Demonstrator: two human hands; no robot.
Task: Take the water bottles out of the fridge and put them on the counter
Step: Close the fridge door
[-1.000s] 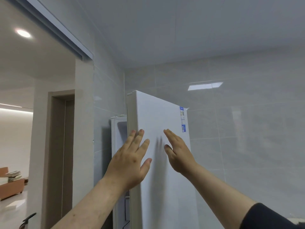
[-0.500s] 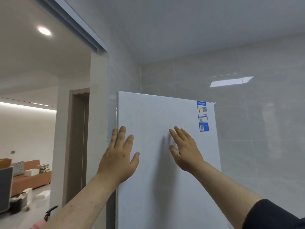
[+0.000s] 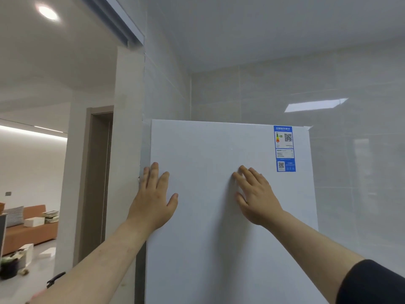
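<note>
A tall white fridge (image 3: 208,145) stands in the corner of a grey tiled room, its door facing me and swung flat against the body. A blue energy label (image 3: 284,148) sits at the door's upper right. My left hand (image 3: 153,198) lies flat on the door near its left edge, fingers spread. My right hand (image 3: 255,194) presses flat on the middle of the door, fingers apart. Neither hand holds anything. No water bottles or counter are in view.
A grey tiled wall (image 3: 350,172) runs to the right of the fridge. To the left, a doorway opens to a living room with an orange sofa (image 3: 28,233), stacked books (image 3: 51,216) and boxes on the floor. A brown door frame (image 3: 96,172) stands beside a pillar.
The fridge door has swung from standing open to flat against the fridge, pushed by both hands. My left hand moved from the door's edge onto its face.
</note>
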